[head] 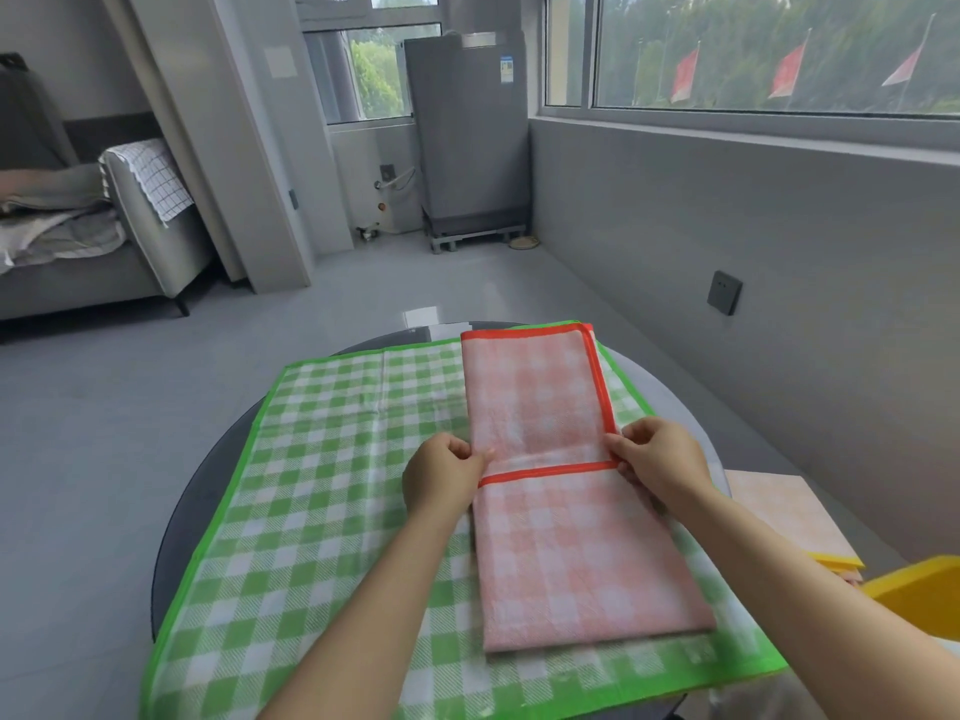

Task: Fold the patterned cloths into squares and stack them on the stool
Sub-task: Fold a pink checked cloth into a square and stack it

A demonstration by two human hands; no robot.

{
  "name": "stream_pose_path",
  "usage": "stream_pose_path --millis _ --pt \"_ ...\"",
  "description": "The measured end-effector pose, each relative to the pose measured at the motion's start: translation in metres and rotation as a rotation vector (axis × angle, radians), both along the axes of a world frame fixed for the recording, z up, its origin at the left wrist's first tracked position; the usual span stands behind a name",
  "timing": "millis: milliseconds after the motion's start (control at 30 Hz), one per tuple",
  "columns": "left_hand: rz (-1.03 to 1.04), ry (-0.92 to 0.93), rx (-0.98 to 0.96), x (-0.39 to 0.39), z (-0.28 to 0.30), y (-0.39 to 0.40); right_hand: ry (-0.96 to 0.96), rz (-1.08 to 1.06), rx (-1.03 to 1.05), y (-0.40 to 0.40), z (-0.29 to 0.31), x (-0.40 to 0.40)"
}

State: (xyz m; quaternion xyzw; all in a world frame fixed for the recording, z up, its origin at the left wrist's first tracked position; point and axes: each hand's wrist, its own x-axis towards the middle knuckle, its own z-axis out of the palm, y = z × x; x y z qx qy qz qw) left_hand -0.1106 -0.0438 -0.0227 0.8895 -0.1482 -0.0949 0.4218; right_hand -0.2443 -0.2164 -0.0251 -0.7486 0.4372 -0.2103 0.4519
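Observation:
A pink checked cloth (566,553) with an orange-red border lies as a long strip on a green checked cloth (322,491), which is spread flat over a round dark table (182,517). The near half of the pink cloth is folded over; its red edge crosses the middle of the strip. My left hand (441,475) pinches the left end of that red edge. My right hand (660,459) pinches its right end. A folded pale pink cloth (774,511) lies on a yellow stool (924,595) at the right.
A grey wall with a socket plate (723,292) runs close along the right of the table. A grey sofa (88,241) with cloths stands far left, a grey appliance (467,137) at the back. Open grey floor lies to the left.

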Motion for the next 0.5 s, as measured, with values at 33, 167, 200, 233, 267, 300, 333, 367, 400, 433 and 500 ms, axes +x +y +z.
stream_pose_path --millis 33,167,200,233,267,300,333,367,400,433,500 --pt "0.005 0.015 -0.047 -0.001 -0.002 0.002 -0.048 0.003 0.050 -0.001 0.000 -0.002" --pt "-0.017 0.103 -0.222 -0.001 -0.007 0.010 -0.207 0.038 0.177 -0.001 0.002 -0.008" --pt "-0.035 0.134 -0.268 -0.002 -0.007 0.013 -0.224 0.046 0.187 0.000 0.003 -0.010" --pt "-0.055 0.163 -0.309 -0.002 -0.006 0.015 -0.232 0.049 0.191 0.000 0.004 -0.012" --pt "-0.075 0.189 -0.347 -0.003 -0.005 0.018 -0.238 0.049 0.203 0.000 0.005 -0.013" --pt "-0.093 0.214 -0.383 -0.005 -0.004 0.020 -0.245 0.052 0.225 -0.001 0.006 -0.014" --pt "-0.108 0.235 -0.411 -0.007 -0.002 0.023 -0.258 0.057 0.260 -0.001 0.007 -0.016" --pt "-0.121 0.246 -0.425 -0.008 -0.002 0.025 -0.277 0.062 0.300 -0.002 0.008 -0.017" --pt "-0.135 0.249 -0.428 -0.009 -0.002 0.028 -0.296 0.070 0.340 -0.003 0.010 -0.018" --pt "-0.149 0.249 -0.426 -0.010 -0.002 0.030 -0.311 0.077 0.373 -0.003 0.011 -0.020" --pt "-0.174 0.255 -0.427 -0.012 -0.001 0.034 -0.341 0.088 0.422 -0.005 0.013 -0.022"
